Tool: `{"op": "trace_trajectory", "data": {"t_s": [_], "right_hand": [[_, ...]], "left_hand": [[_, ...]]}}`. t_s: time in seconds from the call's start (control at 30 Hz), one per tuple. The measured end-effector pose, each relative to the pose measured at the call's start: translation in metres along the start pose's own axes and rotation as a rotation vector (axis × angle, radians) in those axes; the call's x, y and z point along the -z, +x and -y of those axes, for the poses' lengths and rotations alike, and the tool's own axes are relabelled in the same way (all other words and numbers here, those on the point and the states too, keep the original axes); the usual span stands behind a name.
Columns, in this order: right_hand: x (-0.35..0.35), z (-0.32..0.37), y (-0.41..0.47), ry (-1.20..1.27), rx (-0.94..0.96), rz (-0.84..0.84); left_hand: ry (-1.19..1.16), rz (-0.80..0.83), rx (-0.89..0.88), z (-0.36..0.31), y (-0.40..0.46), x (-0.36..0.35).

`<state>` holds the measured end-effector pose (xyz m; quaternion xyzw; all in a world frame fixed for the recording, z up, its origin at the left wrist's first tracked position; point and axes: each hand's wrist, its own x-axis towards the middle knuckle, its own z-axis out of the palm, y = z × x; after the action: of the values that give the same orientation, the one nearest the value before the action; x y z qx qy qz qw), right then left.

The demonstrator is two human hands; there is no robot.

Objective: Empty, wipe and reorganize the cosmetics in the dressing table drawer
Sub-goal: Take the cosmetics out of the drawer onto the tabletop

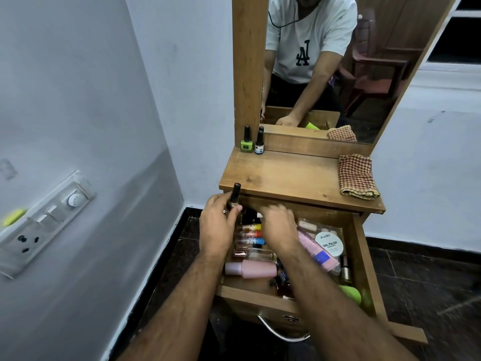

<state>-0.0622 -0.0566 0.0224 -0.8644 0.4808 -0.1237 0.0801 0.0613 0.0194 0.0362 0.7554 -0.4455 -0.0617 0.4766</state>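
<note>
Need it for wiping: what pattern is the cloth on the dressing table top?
The cloth is red-and-cream checked, seen in the head view.

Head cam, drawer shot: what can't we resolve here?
- Right hand: motion-blurred, fingers reaching into the open wooden drawer; grip state unclear.
- Back left of the drawer: hidden by both hands.
- Small bottle with black cap that the left hand grips: body covered by fingers, label unreadable.
- Drawer's front right corner: the right forearm covers most of a lime-green item.
- Round white nail polish tub: small print illegible.
</note>
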Motion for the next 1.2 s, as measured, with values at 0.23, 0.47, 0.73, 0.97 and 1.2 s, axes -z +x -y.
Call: {"op": "trace_trajectory", "data": {"t_s": [0.23,0.47,0.73,0.97,1.2], "right_hand": [[-0.015,0.007,0.016,-0.266,-0.056,0.172],[-0.017,0.002,0.014,-0.232,-0.118,0.183],[-0.006,-0.006,0.007,0.210,-0.205,-0.039],[0.012,-0.020,-0.006,0.853,-0.231,-0.086],[0.040,-0.018,-0.011,1.031,-0.188,-0.254]], "left_hand": [[0.006,0.034,0.020,0.002,0.000,-0.005],[-0.006,0.055,0.010,0.006,0.001,-0.006],[-0.024,0.075,0.014,0.005,0.002,-0.008],[-0.045,0.069,0.038,0.004,0.004,-0.007],[-0.097,-0.047,-0.055,-0.006,0.014,-0.001]]}}
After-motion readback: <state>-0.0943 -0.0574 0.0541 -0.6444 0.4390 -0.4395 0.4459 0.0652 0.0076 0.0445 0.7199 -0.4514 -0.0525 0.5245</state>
